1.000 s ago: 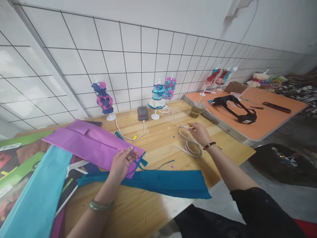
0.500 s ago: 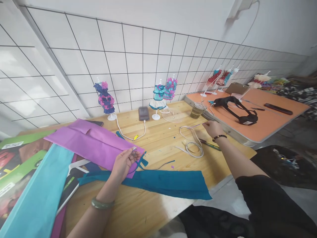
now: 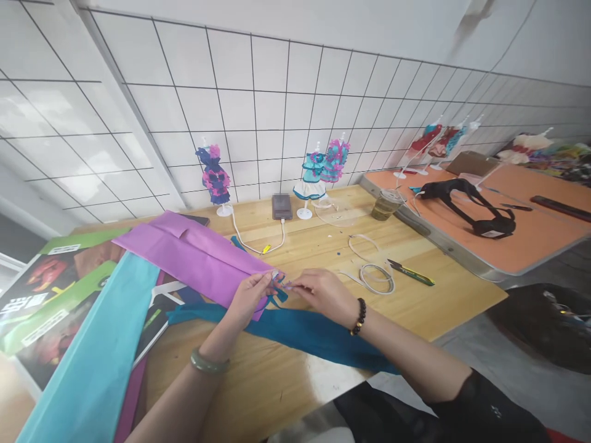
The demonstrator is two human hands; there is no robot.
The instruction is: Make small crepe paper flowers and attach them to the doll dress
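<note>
My left hand (image 3: 252, 294) is closed in a pinch on a small whitish piece (image 3: 275, 274), whose kind I cannot make out. Close by on the right, my right hand (image 3: 321, 292) pinches the end of a thin purple strip (image 3: 289, 285). Narrow dark teal strips (image 3: 277, 296) dangle at the left fingertips. Beneath the hands lie a purple fabric sheet (image 3: 203, 258) and a long dark teal fabric piece (image 3: 318, 332), partly covered by my right forearm. A light blue fabric length (image 3: 99, 351) runs down the left side.
A coiled pale cord (image 3: 376, 280) and a utility knife (image 3: 410, 272) lie on the wooden table (image 3: 462, 295). Behind stand small dress forms (image 3: 216, 178), a power bank (image 3: 281, 207) with a cable, and a cup (image 3: 386, 205). The orange table (image 3: 443, 240) holds a black strap-like device (image 3: 471, 206).
My right hand has moved left with the purple strip, from beside the coiled cord to just beside my left hand. The left hand keeps its pinch. The view has shifted somewhat.
</note>
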